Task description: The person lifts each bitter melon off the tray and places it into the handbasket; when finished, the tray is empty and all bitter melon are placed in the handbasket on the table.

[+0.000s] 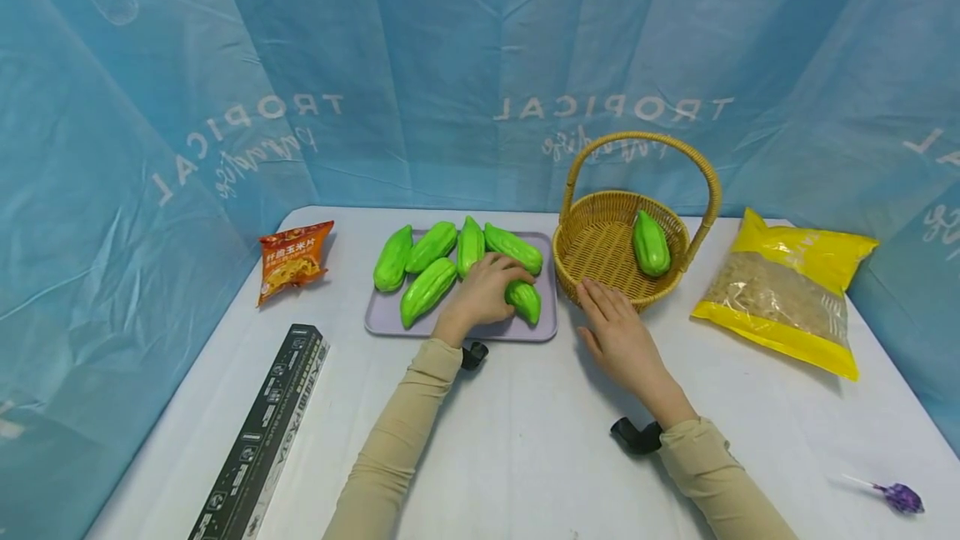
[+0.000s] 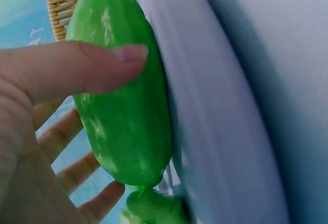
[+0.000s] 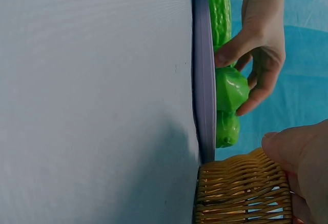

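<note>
Left hand (image 1: 483, 290) grips gourd (image 1: 524, 301); lying flat.

A white table (image 1: 517, 440) carries everything. At its far middle lies a lilac tray (image 1: 457, 330), with a wicker basket (image 1: 600, 248) just beside it on the right. Further right rests a yellow bag (image 1: 787, 290). An orange snack packet (image 1: 292, 261) lies at the far left, a long black box (image 1: 262, 436) nearer along the left edge, and a purple lollipop (image 1: 896, 497) near the right corner.
</note>
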### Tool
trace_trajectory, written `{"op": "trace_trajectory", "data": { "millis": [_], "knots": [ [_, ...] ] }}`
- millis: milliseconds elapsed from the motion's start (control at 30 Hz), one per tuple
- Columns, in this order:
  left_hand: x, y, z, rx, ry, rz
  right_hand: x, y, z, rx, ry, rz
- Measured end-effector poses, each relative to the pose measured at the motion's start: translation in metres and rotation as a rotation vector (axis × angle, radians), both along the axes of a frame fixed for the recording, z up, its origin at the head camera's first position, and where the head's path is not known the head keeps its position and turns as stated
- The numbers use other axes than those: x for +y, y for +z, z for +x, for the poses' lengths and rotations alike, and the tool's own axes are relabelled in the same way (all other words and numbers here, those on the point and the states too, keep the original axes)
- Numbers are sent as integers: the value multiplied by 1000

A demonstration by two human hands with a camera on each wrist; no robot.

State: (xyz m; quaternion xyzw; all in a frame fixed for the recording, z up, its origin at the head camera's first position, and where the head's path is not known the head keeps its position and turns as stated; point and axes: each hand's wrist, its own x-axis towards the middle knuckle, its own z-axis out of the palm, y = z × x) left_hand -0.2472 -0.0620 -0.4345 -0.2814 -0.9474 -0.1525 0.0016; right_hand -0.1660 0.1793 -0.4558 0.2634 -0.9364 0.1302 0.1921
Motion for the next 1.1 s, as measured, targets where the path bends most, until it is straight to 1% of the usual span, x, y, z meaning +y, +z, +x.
{"op": "trace_trajectory", "data": {
  "millis": [167,300,467,600,700,767,933,1100],
  "knots": [
    [-2,4,1,10,-1,28,0,1,0,-27,-3,13],
    [-3,10,2,7,-8,80,-1,3,1,-39,-3,17],
    [-4,17,5,-17,12,204,-1,3,1,-37,2,12],
    [0,26,4,-70,31,314,0,3,2,-42,-5,15],
    [6,35,1,-107,22,386,1,3,2,-36,-8,12],
    [11,41,-2,-117,10,418,1,3,2,-27,-6,11],
    [27,57,-13,-128,-29,461,0,1,2,-11,-3,15],
    [42,72,-22,-153,-51,471,0,2,2,5,5,14]
  ]
}}
